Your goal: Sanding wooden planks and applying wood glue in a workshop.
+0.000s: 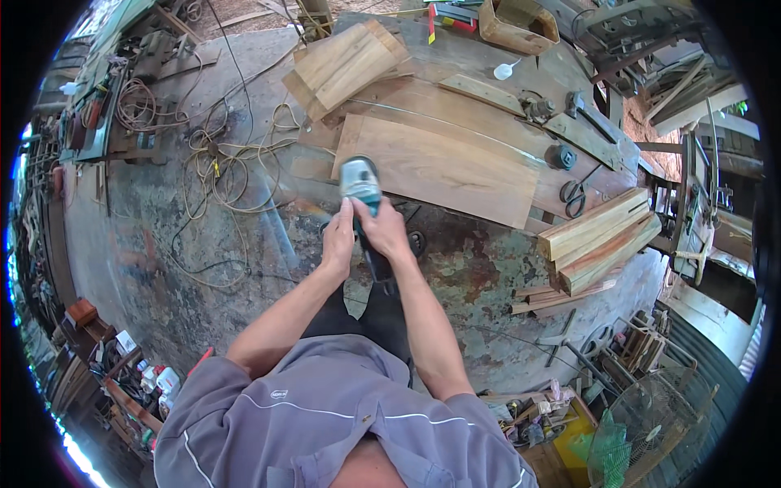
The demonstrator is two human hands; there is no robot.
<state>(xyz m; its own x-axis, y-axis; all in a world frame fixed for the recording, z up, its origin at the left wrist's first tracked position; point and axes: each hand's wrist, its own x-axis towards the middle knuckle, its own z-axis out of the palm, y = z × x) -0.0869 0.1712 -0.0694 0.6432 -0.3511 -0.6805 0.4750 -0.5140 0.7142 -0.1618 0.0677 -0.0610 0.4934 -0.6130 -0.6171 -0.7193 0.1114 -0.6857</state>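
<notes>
Out ahead of the person (342, 407), at the left end of a wide board (455, 167), I see a teal and black tool (368, 195) held by 2 hands. The left hand (337, 244) and right hand (386, 233) are together, clamped on its body from either side, just behind the silver head (355, 171); I can't make out how they wrap underneath. The tool's long axis runs away from the person, leaning slightly left, with the head at the far end and the tail coming back toward the legs (386, 321).

From my distant seat, the relation I weigh most is head to board. The board lies ahead and to the right of the hands, its long axis running left to right and slanting nearer at the right end, so it crosses the tool's line almost squarely. The head overlaps the board's near left corner in my view; whether they touch, I cannot tell. I judge the right hand nearer to most of the board, while the left hand is on the side of the tangled cable (215, 167). Past the board's right end I note scissors (578, 187) and 1 timber stack (602, 240).
</notes>
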